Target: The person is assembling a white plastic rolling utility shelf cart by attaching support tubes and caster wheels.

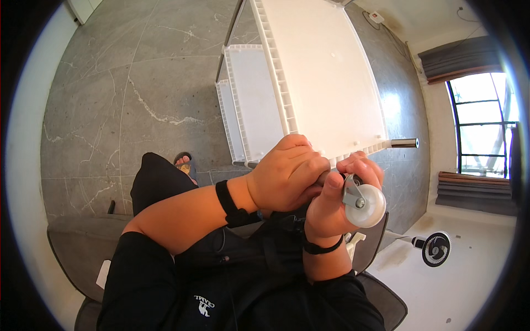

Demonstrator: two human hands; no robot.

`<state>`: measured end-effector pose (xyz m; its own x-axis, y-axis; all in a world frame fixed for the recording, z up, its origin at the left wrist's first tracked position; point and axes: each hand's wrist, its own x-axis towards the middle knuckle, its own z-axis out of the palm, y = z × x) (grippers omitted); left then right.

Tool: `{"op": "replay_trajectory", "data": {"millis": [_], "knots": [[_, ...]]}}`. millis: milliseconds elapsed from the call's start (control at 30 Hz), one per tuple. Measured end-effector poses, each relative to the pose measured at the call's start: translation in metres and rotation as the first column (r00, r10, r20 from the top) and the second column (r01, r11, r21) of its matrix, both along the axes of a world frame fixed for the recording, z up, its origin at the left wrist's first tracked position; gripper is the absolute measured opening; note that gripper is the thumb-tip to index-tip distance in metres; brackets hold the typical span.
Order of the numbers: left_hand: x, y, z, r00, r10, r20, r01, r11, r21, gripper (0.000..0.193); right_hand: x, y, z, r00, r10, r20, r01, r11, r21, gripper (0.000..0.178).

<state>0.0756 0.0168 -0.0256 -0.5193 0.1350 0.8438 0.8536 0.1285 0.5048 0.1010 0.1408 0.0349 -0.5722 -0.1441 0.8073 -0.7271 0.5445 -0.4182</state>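
A shelf rack with white plastic shelves (331, 77) and metal tubes lies on its side in front of me. My left hand (287, 174) is closed at the rack's near corner, its fingers wrapped round a metal tube (252, 164) that runs in under it. Right beside it, my right hand (331, 204) is closed on a caster (364, 207) with a white wheel and a grey metal bracket. The caster's stem is hidden among my fingers, near the tube's end, so I cannot tell whether it sits inside. Another tube end (406, 143) sticks out bare at the rack's right corner.
Grey marbled floor tiles (160, 83) spread to the left. A dark grey sofa (77, 248) is around and beneath me. To the right are a black-and-white fan (436, 248), a barred window (483, 121) and a white power strip (376, 17) with cables by the wall.
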Motion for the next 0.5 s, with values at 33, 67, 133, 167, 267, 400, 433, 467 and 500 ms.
{"op": "replay_trajectory", "data": {"millis": [33,67,133,167,267,400,433,467,500], "knots": [[0.000,0.001,0.000,1.000,0.003,-0.008,-0.003,1.000,0.009,0.035,0.001,0.000,-0.001,1.000,-0.002,0.000,0.002,1.000,0.001,0.051],[-0.001,0.001,0.000,1.000,0.000,-0.008,0.000,1.000,0.010,0.035,0.003,-0.001,-0.003,0.999,0.029,0.033,-0.027,0.998,-0.061,0.057],[-0.001,0.001,0.000,1.000,-0.026,0.007,0.026,1.000,0.008,0.038,0.005,-0.006,-0.007,0.996,0.061,0.064,-0.053,0.991,-0.125,0.064],[-0.001,0.001,0.000,1.000,-0.027,0.007,0.027,1.000,0.007,0.038,0.006,-0.009,-0.010,0.997,0.037,0.064,-0.025,0.984,-0.176,0.074],[-0.001,0.002,-0.001,1.000,-0.006,0.001,0.006,1.000,-0.017,0.040,0.006,-0.013,-0.012,0.994,0.064,0.084,-0.039,0.964,-0.264,0.088],[0.000,-0.002,0.005,1.000,-0.007,0.000,0.007,1.000,-0.013,0.038,0.014,-0.021,-0.001,0.947,0.224,0.229,-0.103,0.890,-0.443,0.096],[0.000,-0.004,0.008,0.999,-0.018,0.030,0.019,0.999,-0.042,0.036,0.014,-0.023,0.000,0.947,0.224,0.228,-0.104,0.890,-0.443,0.096],[0.000,-0.003,0.007,0.999,-0.017,0.029,0.018,0.999,-0.042,0.036,0.013,-0.025,0.001,0.934,0.266,0.237,-0.118,0.859,-0.497,0.096],[0.000,-0.002,0.004,1.000,-0.010,0.014,0.010,0.999,-0.032,0.034,0.013,-0.026,0.001,0.920,0.308,0.243,-0.130,0.825,-0.550,0.096]]}}
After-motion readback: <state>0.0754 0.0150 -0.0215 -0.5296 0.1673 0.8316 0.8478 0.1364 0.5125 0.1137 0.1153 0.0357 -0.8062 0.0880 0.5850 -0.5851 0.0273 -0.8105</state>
